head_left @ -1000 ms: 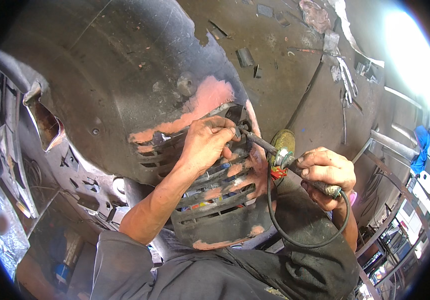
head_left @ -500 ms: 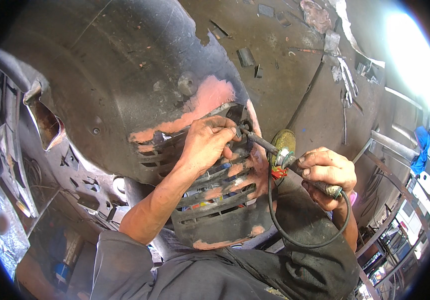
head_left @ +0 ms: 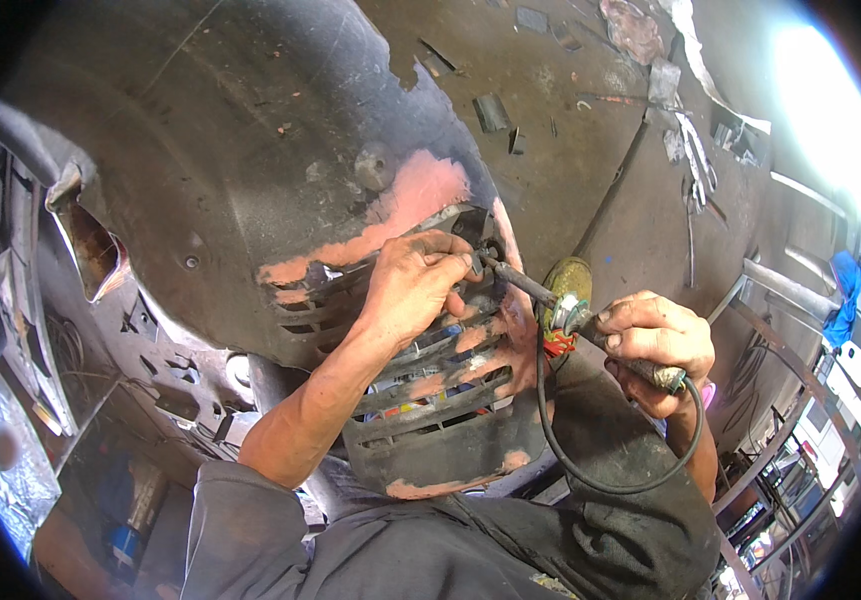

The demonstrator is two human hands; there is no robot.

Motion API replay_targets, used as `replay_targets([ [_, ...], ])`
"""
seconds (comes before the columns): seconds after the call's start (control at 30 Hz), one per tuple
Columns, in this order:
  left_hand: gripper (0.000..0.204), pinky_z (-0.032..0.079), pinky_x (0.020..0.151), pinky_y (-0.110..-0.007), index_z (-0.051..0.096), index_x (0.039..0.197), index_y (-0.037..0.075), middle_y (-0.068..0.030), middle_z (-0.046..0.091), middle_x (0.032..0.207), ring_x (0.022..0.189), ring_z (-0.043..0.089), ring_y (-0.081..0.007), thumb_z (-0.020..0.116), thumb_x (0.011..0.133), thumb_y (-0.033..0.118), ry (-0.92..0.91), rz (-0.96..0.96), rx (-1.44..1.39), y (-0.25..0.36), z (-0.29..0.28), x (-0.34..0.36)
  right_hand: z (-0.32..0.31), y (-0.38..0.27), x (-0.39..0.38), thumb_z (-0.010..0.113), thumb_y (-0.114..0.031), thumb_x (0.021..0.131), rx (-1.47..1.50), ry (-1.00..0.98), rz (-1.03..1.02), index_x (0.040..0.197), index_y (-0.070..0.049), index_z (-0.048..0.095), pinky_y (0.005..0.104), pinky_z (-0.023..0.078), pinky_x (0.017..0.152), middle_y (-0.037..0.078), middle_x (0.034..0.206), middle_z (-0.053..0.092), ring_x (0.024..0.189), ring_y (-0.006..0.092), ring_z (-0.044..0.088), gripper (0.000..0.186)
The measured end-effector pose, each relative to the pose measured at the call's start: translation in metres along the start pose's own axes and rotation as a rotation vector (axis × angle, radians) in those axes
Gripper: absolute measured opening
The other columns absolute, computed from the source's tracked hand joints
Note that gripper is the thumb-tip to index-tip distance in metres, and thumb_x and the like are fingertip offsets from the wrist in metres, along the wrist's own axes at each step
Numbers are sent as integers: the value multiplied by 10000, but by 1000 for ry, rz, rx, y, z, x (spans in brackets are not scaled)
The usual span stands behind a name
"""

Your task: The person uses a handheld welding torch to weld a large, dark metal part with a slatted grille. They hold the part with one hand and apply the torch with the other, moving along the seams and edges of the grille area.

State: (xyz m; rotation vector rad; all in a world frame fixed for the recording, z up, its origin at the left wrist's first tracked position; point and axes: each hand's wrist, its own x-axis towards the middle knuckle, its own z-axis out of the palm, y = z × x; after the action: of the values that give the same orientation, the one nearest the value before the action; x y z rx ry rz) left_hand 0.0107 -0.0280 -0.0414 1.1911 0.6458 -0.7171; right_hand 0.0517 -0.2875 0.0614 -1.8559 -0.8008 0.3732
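My right hand [head_left: 658,345] grips the handle of a soldering iron [head_left: 523,281], its metal shaft pointing left. The iron's tip meets the upper corner of a slotted grille in a dark plastic bumper [head_left: 250,180]. Beside that tip, my left hand [head_left: 412,285] pinches a small dark piece [head_left: 477,262] between thumb and fingertips; its exact kind is too small to tell. Pink filler [head_left: 428,188] coats the bumper around the grille's edge. A black cord [head_left: 595,488] leaves the iron's handle and loops below it. Red material is wrapped near the iron's collar.
Across my lap the bumper rests, with the grille end over my legs. A yellowish shoe [head_left: 572,272] shows behind the iron. Scraps [head_left: 492,114] litter the floor ahead. A metal frame [head_left: 785,365] stands at right, with a blue cloth [head_left: 845,300] on it. Car parts [head_left: 20,290] lean at left.
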Motion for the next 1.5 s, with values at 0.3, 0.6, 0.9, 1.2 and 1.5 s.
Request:
replay_targets([
  [0.3,267,426,439,-205,615,1101,-68,-130,715,889,527,599,-97,604,886,90,-7,-3,28,1,0,0,-1,-2,3,696,-11,559,3,-9,18,874,0,680,403,550,690,177,835,684,732,325,676,316],
  [0.6,240,401,421,-184,603,1099,-56,-135,712,905,522,593,-89,611,901,79,-6,-15,11,3,1,0,0,0,1,657,-90,551,-12,4,4,855,18,686,396,552,702,197,849,690,753,348,694,324],
  [0.9,249,401,422,-180,605,1103,-54,-134,713,904,522,593,-85,613,902,94,-12,-6,10,3,1,0,-1,-1,2,708,-5,557,-9,-6,18,861,-7,687,413,555,709,178,843,692,743,328,684,304],
  [1.2,230,420,427,-174,620,1082,-50,-124,715,878,522,600,-79,617,909,101,-14,-1,6,1,0,1,-1,1,1,708,0,565,0,-7,25,863,-12,691,413,556,726,175,854,697,761,324,690,299],
  [1.5,264,441,435,-190,606,1106,-62,-142,714,897,518,602,-89,617,901,105,-28,-3,8,0,-1,1,0,1,2,710,30,560,-4,-5,23,867,-19,693,414,557,736,174,861,699,772,325,690,311],
])
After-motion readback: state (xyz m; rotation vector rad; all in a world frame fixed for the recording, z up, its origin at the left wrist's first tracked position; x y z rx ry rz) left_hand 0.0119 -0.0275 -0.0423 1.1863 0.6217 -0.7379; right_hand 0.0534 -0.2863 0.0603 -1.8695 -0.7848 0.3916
